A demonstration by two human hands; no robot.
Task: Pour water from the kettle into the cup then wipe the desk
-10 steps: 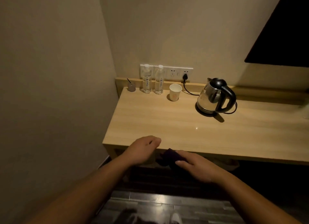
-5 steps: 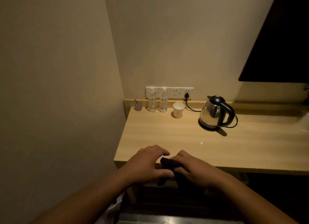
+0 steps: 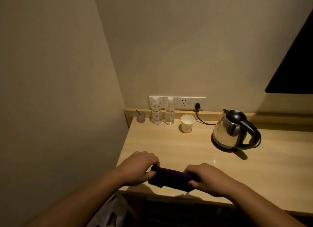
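Note:
A steel kettle with a black handle stands on its base at the back right of the wooden desk. A white paper cup stands upright left of it, near the wall. Over the desk's front edge I hold a dark folded cloth stretched between both hands. My left hand grips its left end and my right hand grips its right end.
Two clear water bottles and a small pink holder stand at the back left by the wall sockets. The kettle's black cord runs behind the cup. A side wall bounds the desk on the left; a white bag lies below.
Both hands have come up onto the desk's front edge and spread apart, pulling the dark cloth out between them. The view has risen and moved closer.

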